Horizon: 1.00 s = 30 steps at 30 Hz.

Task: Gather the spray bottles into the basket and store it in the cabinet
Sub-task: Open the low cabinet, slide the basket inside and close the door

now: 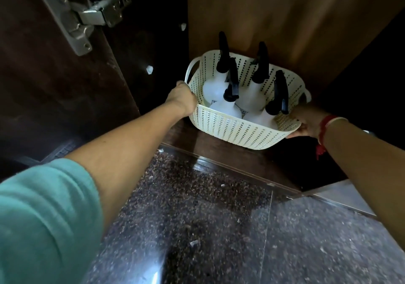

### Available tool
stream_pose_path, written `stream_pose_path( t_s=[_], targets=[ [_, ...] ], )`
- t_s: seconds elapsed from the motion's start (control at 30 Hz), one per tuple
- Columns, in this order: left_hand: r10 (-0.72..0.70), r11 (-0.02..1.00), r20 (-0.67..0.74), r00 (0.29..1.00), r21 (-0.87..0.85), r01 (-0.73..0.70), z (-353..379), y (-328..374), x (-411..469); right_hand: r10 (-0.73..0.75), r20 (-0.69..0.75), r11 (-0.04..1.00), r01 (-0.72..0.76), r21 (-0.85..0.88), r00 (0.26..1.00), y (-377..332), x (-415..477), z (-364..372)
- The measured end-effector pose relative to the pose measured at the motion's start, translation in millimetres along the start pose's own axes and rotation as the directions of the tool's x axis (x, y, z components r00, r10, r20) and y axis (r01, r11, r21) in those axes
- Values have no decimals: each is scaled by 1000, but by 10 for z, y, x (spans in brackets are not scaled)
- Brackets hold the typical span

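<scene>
A cream perforated basket (232,128) sits on the dark floor of the open cabinet (219,145), close to its brown back wall. Inside it stand several white spray bottles (249,96) with black trigger heads, all upright. My left hand (183,98) grips the basket's left rim beside its loop handle. My right hand (306,122) grips the right rim near the front corner; a red thread and a bangle circle that wrist.
The cabinet door (54,75) stands open on the left, with a metal hinge (85,16) near the top. A speckled polished stone floor (208,218) lies in front of the cabinet. A dark side panel (361,86) closes the right.
</scene>
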State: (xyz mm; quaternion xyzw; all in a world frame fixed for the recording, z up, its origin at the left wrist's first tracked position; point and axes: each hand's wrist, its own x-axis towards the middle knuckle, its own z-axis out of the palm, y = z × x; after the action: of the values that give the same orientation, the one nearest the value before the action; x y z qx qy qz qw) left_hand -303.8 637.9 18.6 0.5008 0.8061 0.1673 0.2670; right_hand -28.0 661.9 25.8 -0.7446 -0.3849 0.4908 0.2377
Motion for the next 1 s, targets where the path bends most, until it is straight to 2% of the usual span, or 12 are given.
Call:
stream_pose_path(
  t_s=[0.1,0.17,0.23,0.27,0.33,0.4,0.5,0.77,0.9,1.0],
  targets=[
    [-14,999,27,1000,-48,15,-30,-10,-29,-27,-27,997,29,70,999,32,-44,37],
    [2,1000,-42,999,-16,-3,-65,-50,-127,-77,-195,993,92,68,978,86,-127,106],
    [70,998,-196,978,8,-69,-51,-147,-311,-220,-410,974,174,-147,885,188,-243,203],
    [122,992,-257,959,9,-124,-32,-195,-431,-326,-461,939,225,-261,825,245,-330,257],
    [231,972,-309,923,42,-230,4,-282,-670,-469,-494,876,312,-368,733,316,-554,381],
    [300,954,-317,900,93,-285,-14,-350,-883,-534,-496,840,362,-405,685,352,-783,476],
    [338,941,-296,894,130,-313,-126,-398,-1240,-629,-443,772,452,-446,638,393,-1137,539],
    [338,939,-237,911,148,-310,-925,-409,-2164,-699,-122,651,555,-519,705,159,-2215,738],
    [362,921,-245,900,245,-304,-1536,-400,-2474,-747,43,555,657,-511,664,-208,-2784,885],
    [412,879,-244,878,359,-313,-1998,-409,-2649,-770,150,511,741,-437,620,-533,-3182,1004]
  ],
)
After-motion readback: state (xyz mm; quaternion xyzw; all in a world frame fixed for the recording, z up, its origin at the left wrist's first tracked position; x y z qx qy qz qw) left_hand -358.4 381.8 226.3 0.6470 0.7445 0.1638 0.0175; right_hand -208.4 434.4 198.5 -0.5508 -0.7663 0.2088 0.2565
